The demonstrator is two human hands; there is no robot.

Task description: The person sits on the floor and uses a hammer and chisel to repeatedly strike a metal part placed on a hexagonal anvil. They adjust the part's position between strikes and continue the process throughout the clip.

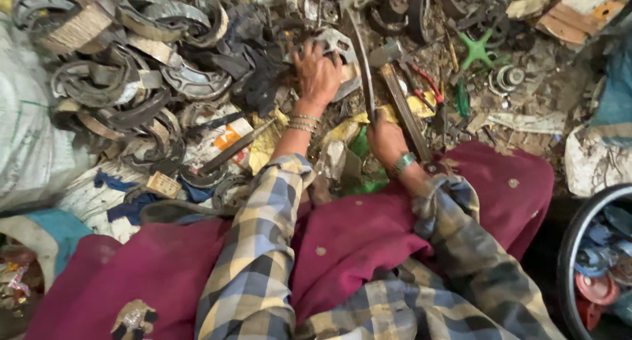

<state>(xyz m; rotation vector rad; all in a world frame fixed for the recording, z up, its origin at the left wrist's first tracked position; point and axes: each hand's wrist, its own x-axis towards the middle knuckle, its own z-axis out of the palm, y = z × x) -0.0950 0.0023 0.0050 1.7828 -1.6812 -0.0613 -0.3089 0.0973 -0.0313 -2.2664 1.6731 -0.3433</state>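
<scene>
Grimy metal, woven cloth and worn scrap on a dirt floor

The curved blade [364,67] in the right hand [385,139] is dull dark metal; the left hand [318,73] rests on a matt grey metal piece [336,44]. The brake shoes [131,63] look rusty, with rough fibrous linings. The checked sleeves [263,248] are soft woven cloth, the maroon garment [355,235] matt fabric. The green star piece [477,49] is smooth plastic; the white sack [26,136] is coarse weave.
</scene>
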